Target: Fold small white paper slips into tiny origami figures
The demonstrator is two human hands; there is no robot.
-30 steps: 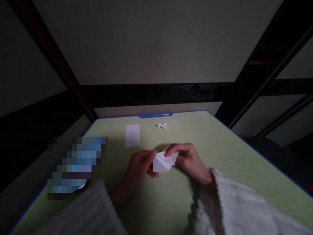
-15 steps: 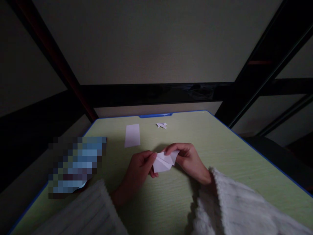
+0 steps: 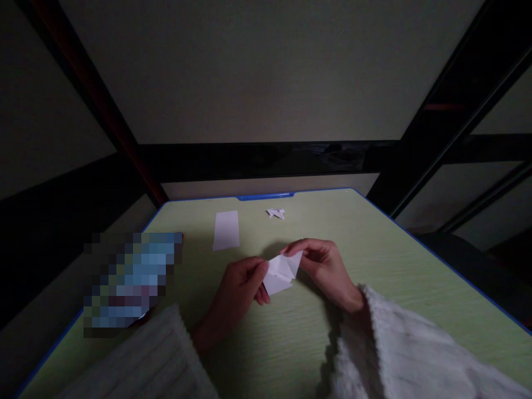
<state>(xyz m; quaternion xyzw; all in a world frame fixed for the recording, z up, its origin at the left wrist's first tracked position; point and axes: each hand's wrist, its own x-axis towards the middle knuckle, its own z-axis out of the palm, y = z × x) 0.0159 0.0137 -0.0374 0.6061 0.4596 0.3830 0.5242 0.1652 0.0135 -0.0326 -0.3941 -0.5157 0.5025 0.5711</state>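
Both hands hold a partly folded white paper just above the pale green table. My left hand pinches its left edge between thumb and fingers. My right hand pinches the upper right flap, lifted a little. White fuzzy sleeves cover both forearms. The light is dim.
A flat white paper rectangle lies farther back on the table, and a small folded paper figure sits near the far edge. A blurred bluish object rests at the left. Dark bed-frame bars cross behind the table.
My right hand has raised the paper's upper right flap slightly and the fold has opened a little. My left hand stays almost where it was.
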